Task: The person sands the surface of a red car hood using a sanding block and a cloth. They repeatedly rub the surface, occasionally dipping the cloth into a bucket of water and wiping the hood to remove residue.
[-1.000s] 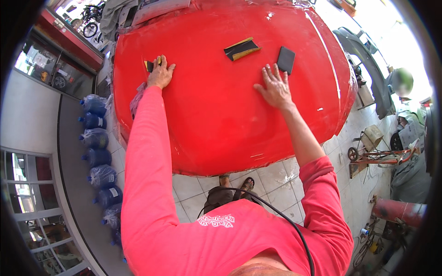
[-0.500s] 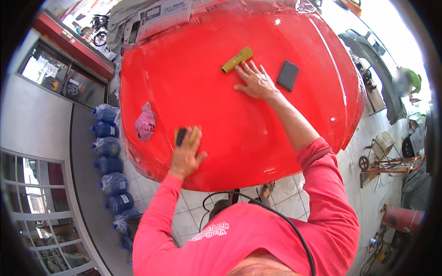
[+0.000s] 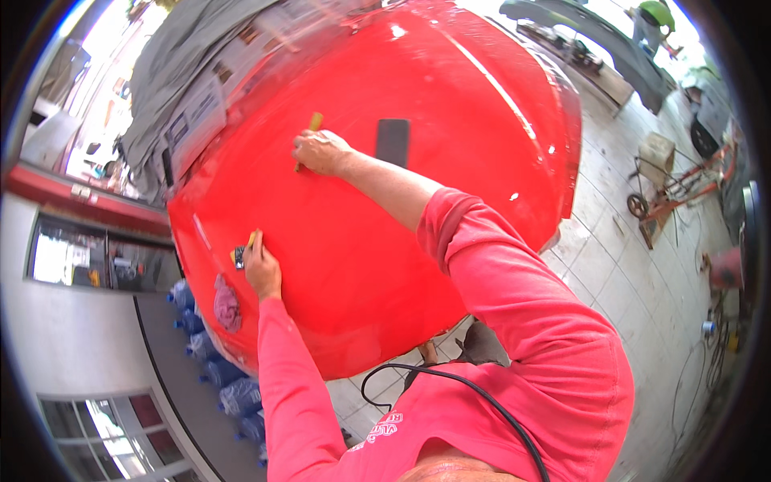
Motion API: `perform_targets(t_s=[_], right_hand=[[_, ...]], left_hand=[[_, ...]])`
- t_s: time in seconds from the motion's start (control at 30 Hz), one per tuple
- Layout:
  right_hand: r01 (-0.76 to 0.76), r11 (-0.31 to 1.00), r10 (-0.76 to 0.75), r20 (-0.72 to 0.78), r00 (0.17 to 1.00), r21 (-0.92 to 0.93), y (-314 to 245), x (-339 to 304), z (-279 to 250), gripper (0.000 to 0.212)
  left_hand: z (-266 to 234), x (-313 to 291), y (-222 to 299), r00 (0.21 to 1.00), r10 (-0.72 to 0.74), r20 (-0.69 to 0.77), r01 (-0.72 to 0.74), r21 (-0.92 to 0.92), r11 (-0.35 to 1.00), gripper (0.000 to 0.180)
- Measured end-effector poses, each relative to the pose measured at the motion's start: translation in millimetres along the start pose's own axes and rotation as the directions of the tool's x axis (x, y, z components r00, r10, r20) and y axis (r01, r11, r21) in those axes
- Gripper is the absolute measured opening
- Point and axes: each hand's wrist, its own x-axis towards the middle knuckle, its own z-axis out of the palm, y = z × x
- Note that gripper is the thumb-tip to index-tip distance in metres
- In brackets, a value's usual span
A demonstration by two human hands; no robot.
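Note:
A red car hood (image 3: 361, 265) spreads out before me. My right hand (image 3: 321, 153) is closed around a rolled yellow sheet (image 3: 316, 122) that looks like sandpaper; its upper end shows above the fingers. Toward the hood's left side, my left hand (image 3: 263, 269) grips a small yellow-and-black block (image 3: 239, 257), partly hidden by the fingers. A crumpled pink cloth (image 3: 226, 305) lies on the hood close to the left hand. To the right of my right hand rests a dark grey flat block (image 3: 393, 141).
Grey cloth (image 3: 173, 88) and masking paper (image 3: 197, 120) cover the car beyond the hood. Blue water jugs (image 3: 241, 398) line the left wall. At the right stand a hand cart (image 3: 666, 189) and, farther off, a person in green (image 3: 657, 16). A black hose (image 3: 482, 390) crosses my chest.
My view has turned, shifting the hood. My right hand, earlier spread beside the yellow roll, has closed on it. The left hand has moved farther up the hood with its block.

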Motion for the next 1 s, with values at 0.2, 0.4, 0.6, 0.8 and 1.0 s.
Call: perform_targets(t_s=[0.2,0.4,0.6,0.8,1.0], right_hand=[[-0.343,0.933,0.320,-0.181,0.930,-0.107,179.9,-87.2,-105.2,0.068],[-0.908,0.410,0.876,0.315,0.366,-0.084,279.3,-267.5,-84.8,0.118],[-0.885,0.465,0.872,0.175,0.457,-0.004,255.2,-256.6,-73.7,0.113],[-0.896,0.419,0.898,0.211,0.386,-0.147,286.5,-276.3,-92.6,0.115],[-0.916,0.354,0.935,0.104,0.340,-0.190,314.7,-275.8,-68.7,0.124]], left_hand=[[-52.6,-113.9,101.0,0.937,0.224,0.268,-0.186,-0.162,0.969,0.059],[-47.4,-76.3,20.8,0.671,0.535,0.514,-0.510,-0.205,0.836,0.075],[117.5,241.5,-185.7,0.821,0.426,0.381,-0.511,0.156,0.845,0.053],[97.9,155.1,-12.6,0.786,0.568,0.244,-0.588,0.009,0.809,0.072],[-0.3,109.8,-0.6,0.691,0.539,0.482,-0.525,-0.178,0.832,0.084]])
